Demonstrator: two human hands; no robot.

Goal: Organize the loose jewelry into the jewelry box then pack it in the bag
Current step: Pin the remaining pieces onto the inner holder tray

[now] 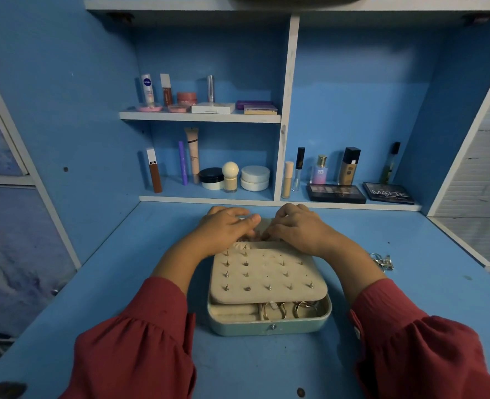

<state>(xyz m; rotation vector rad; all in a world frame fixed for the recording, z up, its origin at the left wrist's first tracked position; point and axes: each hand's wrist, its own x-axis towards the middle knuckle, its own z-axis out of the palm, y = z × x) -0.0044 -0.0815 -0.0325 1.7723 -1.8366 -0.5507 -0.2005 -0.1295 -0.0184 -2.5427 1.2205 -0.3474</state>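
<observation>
A pale green jewelry box [269, 325] lies open in the middle of the blue desk. A cream earring panel [267, 276] studded with several earrings covers most of its tray. Rings and hoops [292, 309] show in the tray's near compartments. Both hands are over the box's far side. My left hand [226, 228] lies with fairly straight fingers on the cream lining there. My right hand [298, 228] has its fingers curled down beside the left fingertips at the panel's far edge. Whether they pinch anything is hidden. Loose silver jewelry [382, 262] lies on the desk to the right.
Behind the hands, low shelves hold cosmetics: jars [254, 177], tubes, bottles [348, 166] and two dark palettes [336, 193]. An upper shelf [200, 116] carries more make-up. Blue side walls close in the desk left and right. No bag is in view.
</observation>
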